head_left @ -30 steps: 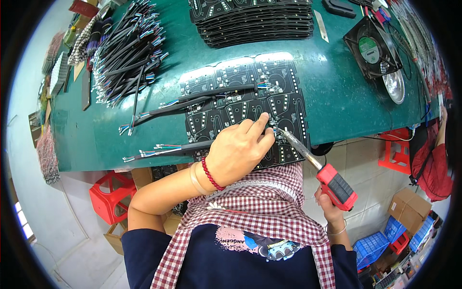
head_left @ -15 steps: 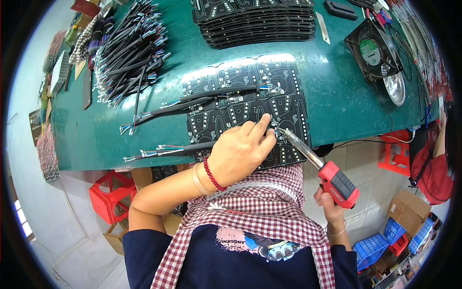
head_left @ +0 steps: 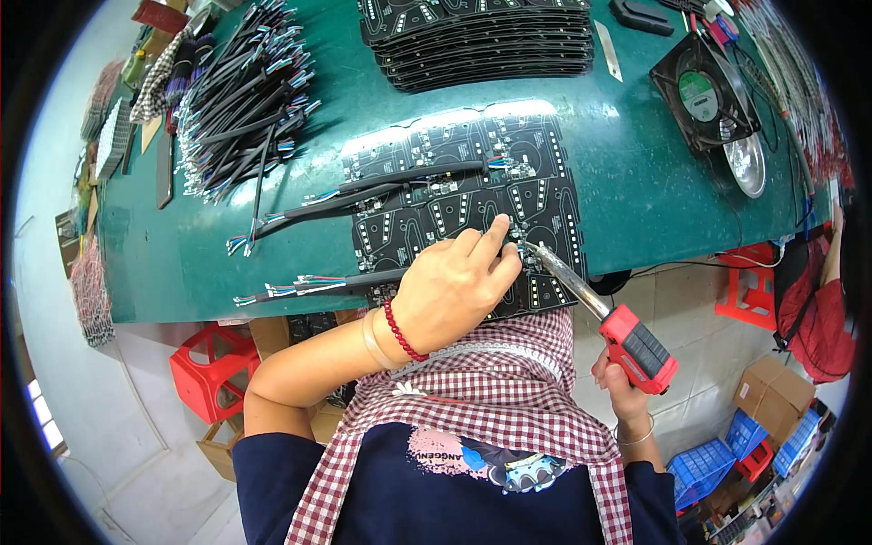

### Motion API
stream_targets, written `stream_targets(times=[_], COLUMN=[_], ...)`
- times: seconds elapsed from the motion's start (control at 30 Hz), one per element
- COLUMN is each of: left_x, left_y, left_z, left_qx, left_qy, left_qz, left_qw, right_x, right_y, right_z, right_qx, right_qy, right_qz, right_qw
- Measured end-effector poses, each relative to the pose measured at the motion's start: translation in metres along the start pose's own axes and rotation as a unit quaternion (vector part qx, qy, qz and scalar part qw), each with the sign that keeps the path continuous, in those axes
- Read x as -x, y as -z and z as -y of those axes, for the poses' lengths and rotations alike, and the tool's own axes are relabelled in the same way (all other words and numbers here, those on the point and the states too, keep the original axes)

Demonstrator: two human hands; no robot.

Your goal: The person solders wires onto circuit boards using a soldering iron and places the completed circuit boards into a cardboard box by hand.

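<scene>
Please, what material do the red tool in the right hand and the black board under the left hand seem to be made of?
The soldering iron: its handle looks like red moulded plastic with a black ribbed grip, and the shaft looks like bare metal, since it shines silver. The circuit board: probably thin matte black laminate, flat on the table, dotted with small pale parts.

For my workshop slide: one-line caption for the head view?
Left hand steadies a black circuit panel while right hand applies a red-handled soldering iron.

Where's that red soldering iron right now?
In the head view, the red soldering iron is at lower right, held in the right hand, its tip on the black circuit board.
</scene>
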State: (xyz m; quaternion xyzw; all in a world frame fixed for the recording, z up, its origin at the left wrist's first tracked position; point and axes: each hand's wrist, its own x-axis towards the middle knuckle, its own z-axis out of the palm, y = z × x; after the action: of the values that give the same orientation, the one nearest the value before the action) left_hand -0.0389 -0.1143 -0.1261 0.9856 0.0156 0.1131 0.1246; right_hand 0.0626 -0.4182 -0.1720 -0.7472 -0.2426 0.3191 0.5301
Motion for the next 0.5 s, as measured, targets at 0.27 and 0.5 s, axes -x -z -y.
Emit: stream_targets(times=[0.27,0.5], left_x=[0.001,0.002], left_y=[-0.002,-0.001], left_z=[-0.001,0.002], left_qx=[0.004,0.003], left_qy=[0.002,0.003], left_qz=[0.000,-0.002], left_qw=[1.000,1.000], right_x=[-0.004,-0.005], right_y=[-0.004,-0.009], right_z=[0.022,0.027], right_qx=[-0.220,-0.205], right_qy=[-0.018,-0.015], right_qz=[0.027,0.039], right_qw=[0.975,0.978])
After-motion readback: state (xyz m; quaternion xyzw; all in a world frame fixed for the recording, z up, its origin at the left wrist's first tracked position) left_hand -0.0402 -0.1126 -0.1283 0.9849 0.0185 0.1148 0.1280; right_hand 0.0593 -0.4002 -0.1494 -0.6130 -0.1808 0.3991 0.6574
